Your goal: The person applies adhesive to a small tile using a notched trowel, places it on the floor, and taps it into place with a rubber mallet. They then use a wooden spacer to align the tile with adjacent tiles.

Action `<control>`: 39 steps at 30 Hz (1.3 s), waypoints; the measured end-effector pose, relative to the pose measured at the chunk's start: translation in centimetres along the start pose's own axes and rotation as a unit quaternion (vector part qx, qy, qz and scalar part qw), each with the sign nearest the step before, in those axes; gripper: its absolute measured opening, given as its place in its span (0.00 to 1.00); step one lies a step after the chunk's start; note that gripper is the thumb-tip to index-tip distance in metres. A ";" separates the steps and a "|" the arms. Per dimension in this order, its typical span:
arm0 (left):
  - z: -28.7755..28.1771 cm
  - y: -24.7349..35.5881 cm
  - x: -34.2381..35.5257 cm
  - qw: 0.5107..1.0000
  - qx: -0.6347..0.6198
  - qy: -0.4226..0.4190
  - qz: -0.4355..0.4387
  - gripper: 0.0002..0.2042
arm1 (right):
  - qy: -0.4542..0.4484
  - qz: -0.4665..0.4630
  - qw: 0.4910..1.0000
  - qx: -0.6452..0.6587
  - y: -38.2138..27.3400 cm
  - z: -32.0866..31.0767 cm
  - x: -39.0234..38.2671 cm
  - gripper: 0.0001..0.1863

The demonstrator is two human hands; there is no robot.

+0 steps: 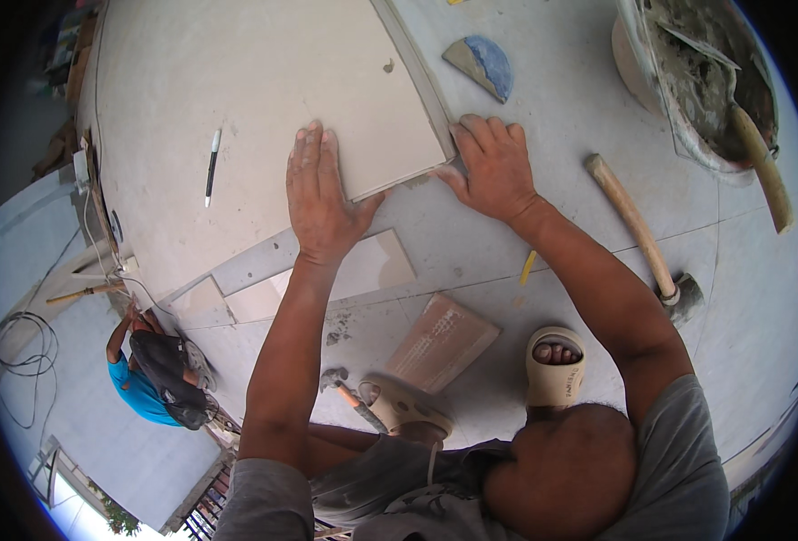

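A large beige tile (pixel 363 99) lies in front of me, its near edge slightly raised above the floor. My left hand (pixel 321 194) rests flat on its near left part, fingers stretched forward and thumb out along the near edge. At the tile's near right corner, my right hand (pixel 494 167) has bent fingers against the side edge. Its thumb is by the near edge, so the corner sits between thumb and fingers. What lies under the tile is hidden.
A marker pen (pixel 212 169) lies left. Right are a half-round blue-grey piece (pixel 483 68), a wooden-handled mallet (pixel 633 216) and a mortar bucket (pixel 669 99) with a trowel (pixel 760 167). Nearer are tile strips (pixel 372 266), a reddish tile piece (pixel 444 343) and a hammer (pixel 354 397). A person (pixel 151 388) crouches left.
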State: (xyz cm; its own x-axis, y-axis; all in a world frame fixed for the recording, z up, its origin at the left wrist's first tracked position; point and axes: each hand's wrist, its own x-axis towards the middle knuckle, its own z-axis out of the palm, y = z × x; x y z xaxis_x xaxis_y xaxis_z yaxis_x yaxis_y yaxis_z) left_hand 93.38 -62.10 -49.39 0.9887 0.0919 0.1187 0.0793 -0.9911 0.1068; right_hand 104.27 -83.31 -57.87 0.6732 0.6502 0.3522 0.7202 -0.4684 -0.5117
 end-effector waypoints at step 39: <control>-2.8 -1.0 -1.3 0.986 0.045 -0.158 -0.021 0.53 | -0.510 -0.255 0.787 -0.235 0.8 -27.6 -15.6 0.29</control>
State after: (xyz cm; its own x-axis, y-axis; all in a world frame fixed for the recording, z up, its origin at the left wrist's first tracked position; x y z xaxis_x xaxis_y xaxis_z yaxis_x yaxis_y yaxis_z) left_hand 91.65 -60.94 -46.93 0.9734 0.1122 -0.1995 0.1176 -0.9929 0.0156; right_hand 99.00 -110.33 -42.14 -0.0360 0.8556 -0.5164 0.9970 -0.0048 -0.0774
